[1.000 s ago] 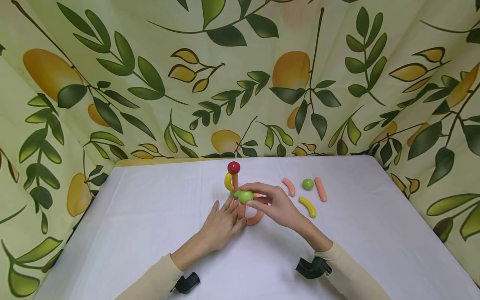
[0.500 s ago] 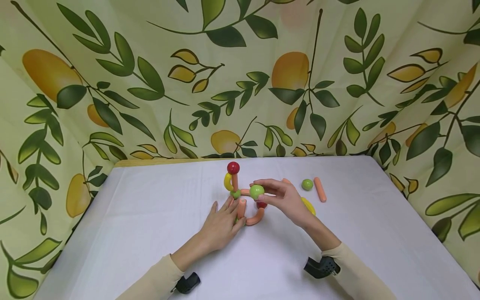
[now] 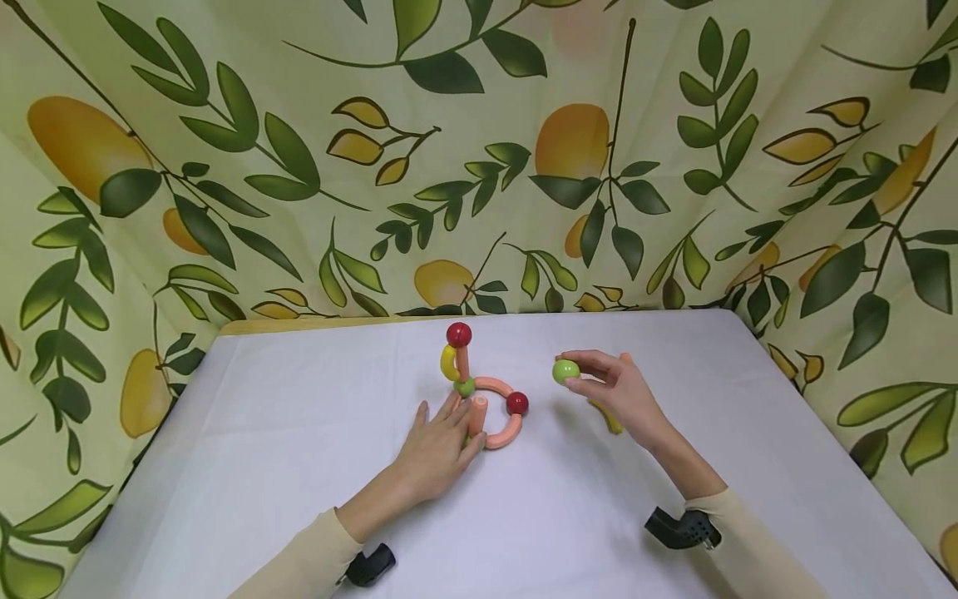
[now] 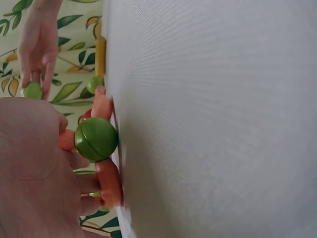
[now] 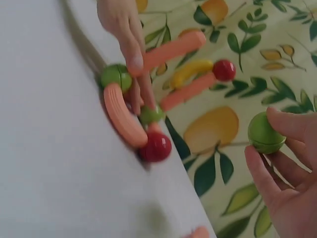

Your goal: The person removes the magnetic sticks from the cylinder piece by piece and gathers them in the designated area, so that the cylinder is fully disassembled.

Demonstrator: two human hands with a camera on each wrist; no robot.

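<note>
A magnetic stick-and-ball build stands mid-table, with curved pink sticks (image 3: 503,433) joined in a ring by balls, among them a red ball (image 3: 517,403) and a green ball (image 5: 115,77). One pink upright stick (image 3: 478,414) ends bare at the front. Behind it, another upright carries a second red ball (image 3: 459,334), with a yellow curved stick (image 3: 449,363) alongside. My left hand (image 3: 434,453) rests over the build's left side, fingers extended, thumb by the front upright's foot. Right of the build, my right hand (image 3: 617,391) pinches a loose green ball (image 3: 566,372) above the table.
A loose yellow curved stick (image 3: 608,418) lies partly hidden under my right hand. The tip of a pink stick (image 3: 625,358) shows behind that hand. A leaf-and-fruit print curtain (image 3: 479,166) hangs around the white-covered table (image 3: 299,416).
My right hand has lifted the green ball away from the front upright's top and carried it rightward, leaving that end bare. The left hand has stayed on the build.
</note>
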